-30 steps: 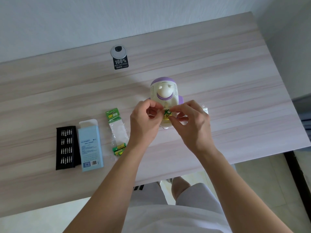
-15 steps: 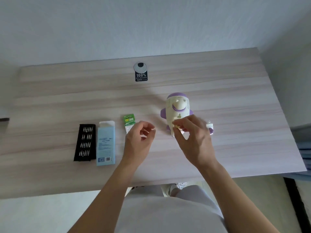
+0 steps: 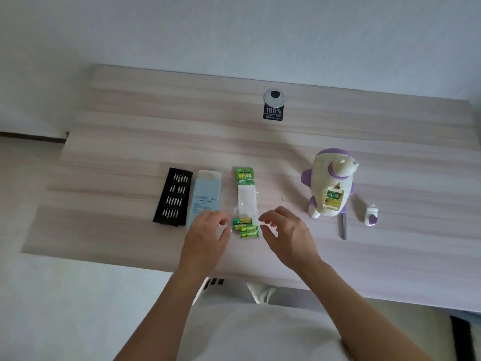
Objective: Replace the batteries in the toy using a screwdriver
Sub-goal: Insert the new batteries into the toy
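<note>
**Room and furniture in front of you**

- One desk [image 3: 390, 142]: pale wood-grain top, streaks running left to right, far edge against the wall.
- One round grey cable grommet [image 3: 273, 97] set in the top near that far edge. A black sticker [image 3: 273, 113] reading "100%" touches its near side.
- One wall [image 3: 234, 29]: plain, whitish, unmarked.
- Floor [image 3: 65, 308]: pale on your left, with a dark strip [image 3: 31, 135] along the foot of the wall.
- Light: soft and even, with faint shadows.

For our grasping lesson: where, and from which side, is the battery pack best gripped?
Grip the battery pack at its near end, where the batteries bulge; the rest is flat film. Come from above, closing in from left and right, where the left hand and right hand hover.
</note>
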